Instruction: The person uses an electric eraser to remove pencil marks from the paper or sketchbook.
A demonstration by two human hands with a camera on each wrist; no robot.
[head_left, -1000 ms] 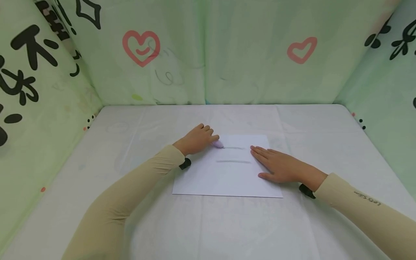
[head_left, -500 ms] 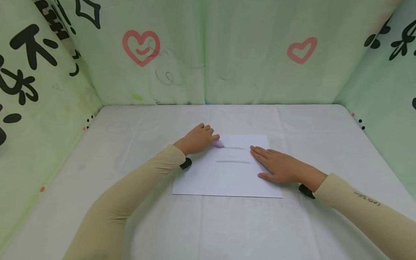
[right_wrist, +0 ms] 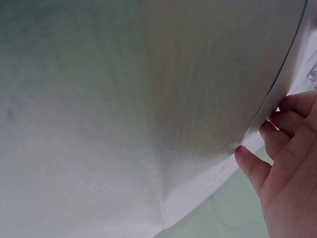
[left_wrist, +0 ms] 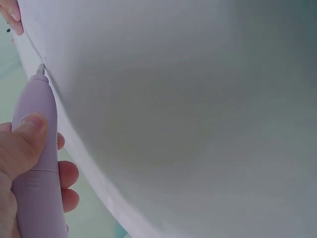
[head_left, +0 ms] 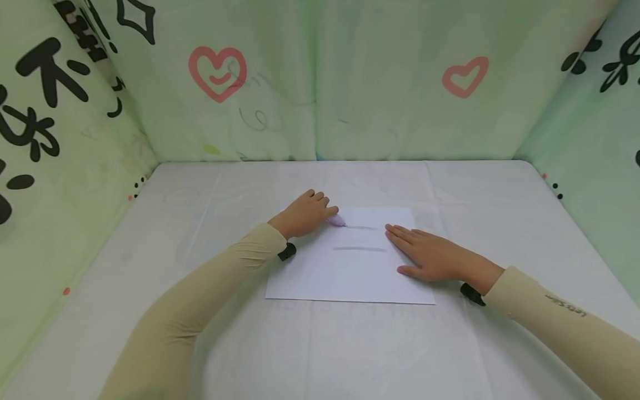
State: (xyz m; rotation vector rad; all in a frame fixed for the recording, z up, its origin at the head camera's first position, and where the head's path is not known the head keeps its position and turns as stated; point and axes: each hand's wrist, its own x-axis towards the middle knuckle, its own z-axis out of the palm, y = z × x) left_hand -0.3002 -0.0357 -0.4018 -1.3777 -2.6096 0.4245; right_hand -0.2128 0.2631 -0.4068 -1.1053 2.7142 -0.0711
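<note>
My left hand point(head_left: 305, 214) grips a lavender, pen-shaped electric eraser point(left_wrist: 35, 104), its thumb laid along the body and fingers wrapped beneath. The narrow grey tip meets the left end of a faint grey line point(head_left: 362, 227) on a white sheet of paper point(head_left: 310, 283). Below that runs a second, darker grey line point(head_left: 360, 249). Flat over the paper's right side lies my right hand point(head_left: 435, 256), fingers extended and thumb spread apart. In the right wrist view, the fingertips point(right_wrist: 241, 150) press at the sheet.
A white cloth point(head_left: 240, 355) covers the table under the paper. Green curtains point(head_left: 375, 122) with printed hearts and black marks hang at the back and both sides. Dark wrist cameras sit under both wrists.
My left hand and the electric eraser have crept slightly to the right along the upper line. The right hand and the paper stay in place.
</note>
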